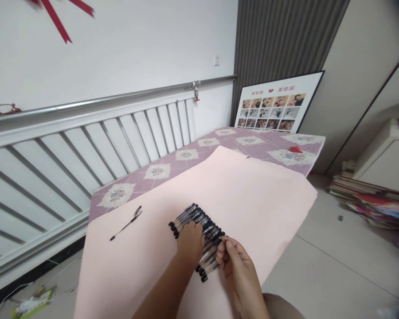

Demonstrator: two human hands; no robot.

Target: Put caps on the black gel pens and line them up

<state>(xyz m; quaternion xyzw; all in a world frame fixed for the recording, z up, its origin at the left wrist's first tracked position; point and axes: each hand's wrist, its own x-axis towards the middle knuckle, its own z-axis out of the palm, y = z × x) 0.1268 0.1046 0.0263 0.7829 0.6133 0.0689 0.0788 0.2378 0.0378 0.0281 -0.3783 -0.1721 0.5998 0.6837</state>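
Several clear-barrelled pens [209,253] with black caps and black ends lie side by side in a slanting row on a pale pink sheet [259,195]. My left hand [190,241] rests on the middle of the row, its fingers curled down onto the pens and their tips hidden. At the row's near right end, my right hand [237,261] is closed, thumb and forefinger pinched by a pen's capped end. Most of that pen is hidden by the hand. Off to the left lies a single pen [126,224], apart from the row, its clip end pointing away.
Under the sheet is a purple patterned tablecloth [188,154]. A white radiator [119,137] runs along the left, below a metal pipe [119,99]. A red folded piece [295,149] lies at the far right corner. Behind leans a photo board [275,106]; stacked papers [369,199] are on the floor.
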